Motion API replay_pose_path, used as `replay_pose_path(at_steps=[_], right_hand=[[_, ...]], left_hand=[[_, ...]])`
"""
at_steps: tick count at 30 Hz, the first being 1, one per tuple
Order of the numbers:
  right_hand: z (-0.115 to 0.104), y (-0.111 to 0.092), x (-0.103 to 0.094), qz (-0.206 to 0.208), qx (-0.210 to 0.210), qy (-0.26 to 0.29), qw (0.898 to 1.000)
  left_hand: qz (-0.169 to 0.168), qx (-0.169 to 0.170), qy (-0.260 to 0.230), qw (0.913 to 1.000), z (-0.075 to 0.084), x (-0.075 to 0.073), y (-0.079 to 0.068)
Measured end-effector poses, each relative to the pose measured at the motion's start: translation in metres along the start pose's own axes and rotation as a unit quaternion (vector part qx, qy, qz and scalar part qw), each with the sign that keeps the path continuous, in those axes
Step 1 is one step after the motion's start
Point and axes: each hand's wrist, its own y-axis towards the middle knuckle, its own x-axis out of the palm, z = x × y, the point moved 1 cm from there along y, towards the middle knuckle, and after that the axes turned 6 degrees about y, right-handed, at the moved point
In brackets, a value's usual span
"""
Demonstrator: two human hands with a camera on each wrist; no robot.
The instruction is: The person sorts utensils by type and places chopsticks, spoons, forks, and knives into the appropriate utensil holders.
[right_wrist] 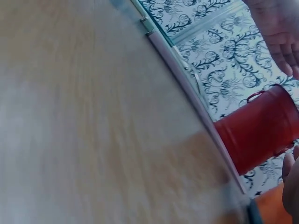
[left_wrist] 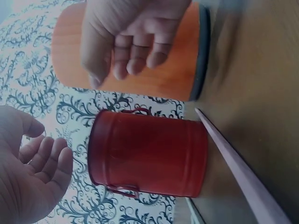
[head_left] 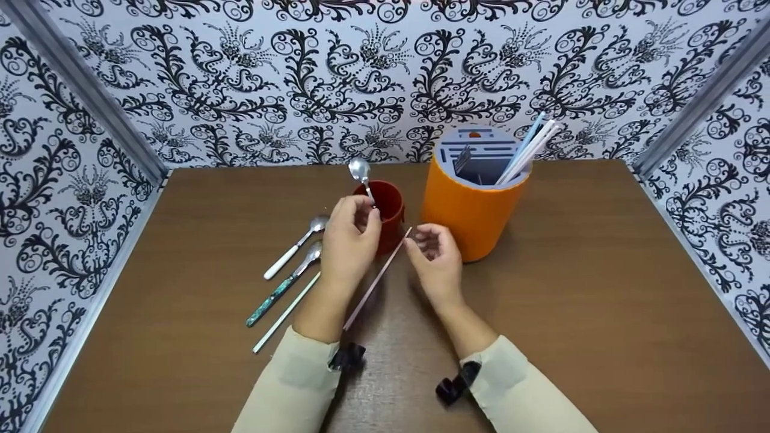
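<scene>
My left hand (head_left: 352, 243) is at the rim of the red metal cup (left_wrist: 149, 154), its thumb and forefinger apparently pinching the handle of a spoon (head_left: 360, 170). The spoon's bowl points up above the cup; its lower end is hidden by the fingers, and neither wrist view shows it. My right hand (head_left: 439, 261) hovers over the table between the cup and an orange cutlery holder (head_left: 469, 216), fingers loosely curled around nothing. Close to its thumb lies the end of a pinkish chopstick (head_left: 378, 281) on the table.
Left of the cup lie a white-handled spoon (head_left: 283, 261), a green-patterned spoon (head_left: 274, 304) and a pale chopstick (head_left: 286, 313). The holder carries several chopsticks (head_left: 532, 147) and a fork (head_left: 462, 159) in its grey slotted top. Patterned walls (head_left: 240, 90) border the table.
</scene>
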Motion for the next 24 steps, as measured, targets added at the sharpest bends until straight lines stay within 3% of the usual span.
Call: replay_pose_path(at_steps=[3, 6, 11, 16, 20, 24], right_hand=[[-0.008, 0.001, -0.011, 0.016, -0.024, 0.016, 0.999], [-0.016, 0.003, -0.024, 0.035, -0.056, 0.034, 0.997], [-0.02, 0.014, -0.052, 0.086, -0.128, 0.065, 0.986], [-0.012, 0.031, -0.079, 0.159, -0.193, 0.113, 0.962], [-0.005, 0.044, -0.095, 0.189, -0.217, 0.153, 0.946], [0.003, 0.054, -0.104, 0.199, -0.217, 0.181, 0.938]], left_hand=[[-0.042, -0.002, 0.03, 0.9986, 0.005, -0.001, -0.003], [-0.102, -0.016, 0.074, 0.9919, 0.011, -0.002, -0.009], [-0.188, -0.029, 0.175, 0.9659, 0.014, 0.0, -0.018], [-0.238, -0.011, 0.251, 0.9383, 0.01, 0.008, -0.025], [-0.271, 0.004, 0.281, 0.9206, 0.005, 0.015, -0.028], [-0.291, 0.001, 0.296, 0.9097, -0.002, 0.02, -0.028]])
